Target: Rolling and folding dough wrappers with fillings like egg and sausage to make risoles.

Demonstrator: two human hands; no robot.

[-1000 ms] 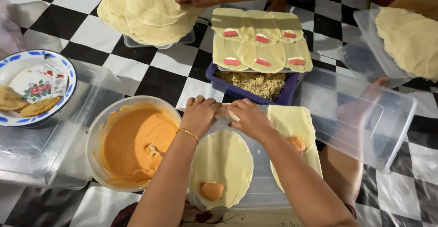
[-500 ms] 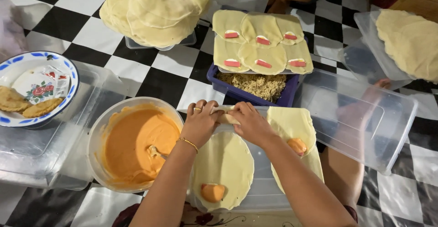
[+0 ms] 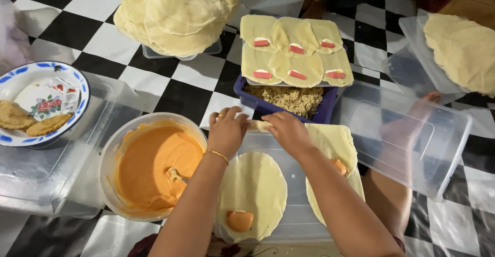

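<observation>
Two hands pinch a rolled wrap on a plastic lid

The left hand (image 3: 227,130) and right hand (image 3: 286,131) each close fingers on an end of the pale roll (image 3: 259,126), which lies crosswise, left to right, beyond a flat wrapper (image 3: 255,190), beside the orange sauce bowl (image 3: 111,154); checkered floor (image 3: 170,89) underneath.

Both hands, left hand (image 3: 227,130) and right hand (image 3: 286,131), pinch a rolled wrapper (image 3: 259,125) beside the sauce bowl (image 3: 114,148).

One head-worn camera is looking steeply down from close above, facing forward over the black-and-white chequered floor (image 3: 170,89); both forearms are entering from the bottom edge, filling the lower frame.
</observation>
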